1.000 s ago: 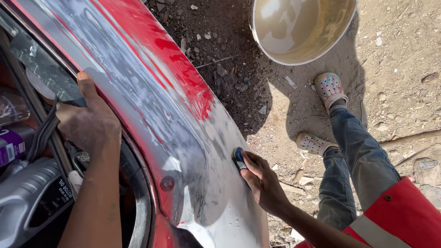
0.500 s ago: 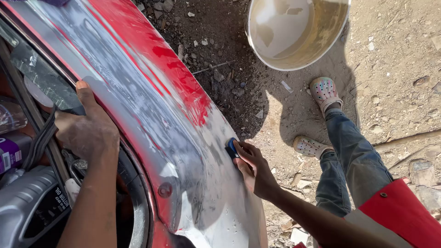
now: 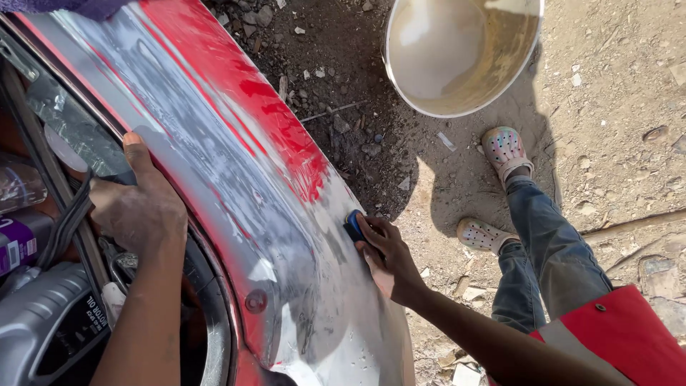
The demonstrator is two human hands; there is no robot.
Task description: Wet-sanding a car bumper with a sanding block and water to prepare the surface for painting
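A red car fender (image 3: 236, 179), sanded down to grey and white over most of its middle, runs from top left to bottom centre. My right hand (image 3: 386, 261) presses a small blue sanding block (image 3: 352, 224) against the fender's outer edge. My left hand (image 3: 136, 207) grips the fender's inner edge by the engine bay, thumb pointing up. My legs in jeans (image 3: 550, 264) and pale perforated clogs (image 3: 504, 150) stand on the dirt to the right.
A large cream bucket (image 3: 457, 53) stands on the stony dirt at top right. In the engine bay at left lie a grey oil jug (image 3: 43, 329), a purple-labelled container (image 3: 18, 246) and black hoses. A grey strip (image 3: 71, 129) lines the bay edge.
My right hand has slid the blue block up along the fender's outer edge. The view has shifted slightly; my left hand keeps its grip.
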